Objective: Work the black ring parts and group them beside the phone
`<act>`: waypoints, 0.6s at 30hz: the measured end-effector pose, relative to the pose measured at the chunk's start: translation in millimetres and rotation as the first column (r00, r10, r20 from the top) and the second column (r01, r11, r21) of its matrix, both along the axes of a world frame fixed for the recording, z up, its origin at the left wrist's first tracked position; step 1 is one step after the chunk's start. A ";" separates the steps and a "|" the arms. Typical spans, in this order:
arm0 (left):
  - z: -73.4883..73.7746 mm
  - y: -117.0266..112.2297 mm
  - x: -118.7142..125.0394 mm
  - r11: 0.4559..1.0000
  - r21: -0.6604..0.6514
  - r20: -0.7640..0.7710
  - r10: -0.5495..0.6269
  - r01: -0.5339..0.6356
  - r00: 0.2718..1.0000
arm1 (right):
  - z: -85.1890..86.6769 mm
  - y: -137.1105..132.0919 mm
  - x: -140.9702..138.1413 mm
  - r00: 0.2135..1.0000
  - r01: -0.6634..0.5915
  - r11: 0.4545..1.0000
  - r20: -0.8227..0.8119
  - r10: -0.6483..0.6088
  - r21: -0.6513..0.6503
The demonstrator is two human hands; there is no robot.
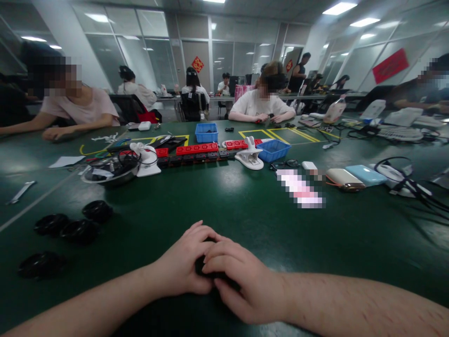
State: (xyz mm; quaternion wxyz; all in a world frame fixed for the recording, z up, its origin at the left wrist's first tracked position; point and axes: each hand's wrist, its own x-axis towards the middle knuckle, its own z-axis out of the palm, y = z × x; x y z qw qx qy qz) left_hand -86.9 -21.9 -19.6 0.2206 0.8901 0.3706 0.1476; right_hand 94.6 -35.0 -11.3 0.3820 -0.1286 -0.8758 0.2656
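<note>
My left hand (182,264) and my right hand (242,281) meet low in the middle of the green table (245,210). Both are closed around a small black part (200,267) held between them; most of it is hidden by the fingers. Several similar round black parts (79,230) lie on the table to the left of my left forearm, apart from my hands.
A metal bowl (110,171), red and black power strips (196,152), two blue bins (206,132), white clamp stands (249,157), phones and cables lie farther back. Other people sit at the far side and the left edge.
</note>
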 end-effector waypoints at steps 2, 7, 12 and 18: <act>0.1 3.9 -2.1 0.998 0.003 0.017 -0.059 0.059 0.998 | 0.8 -0.1 -0.6 0.999 -0.042 0.998 -0.030 0.041 -0.047; 6.2 10.2 -6.1 0.981 -0.062 0.010 -0.182 0.182 0.983 | 0.8 0.8 -0.2 0.993 -0.121 0.987 -0.013 0.121 -0.107; 10.4 7.0 -7.7 0.969 -0.098 -0.044 -0.233 0.227 0.972 | -1.1 2.2 -1.6 0.990 -0.138 0.984 0.026 0.142 -0.111; -1.3 -7.2 1.2 0.998 -0.048 -0.077 -0.044 0.041 0.996 | -3.1 1.3 -4.8 0.990 -0.098 0.995 0.104 0.099 -0.008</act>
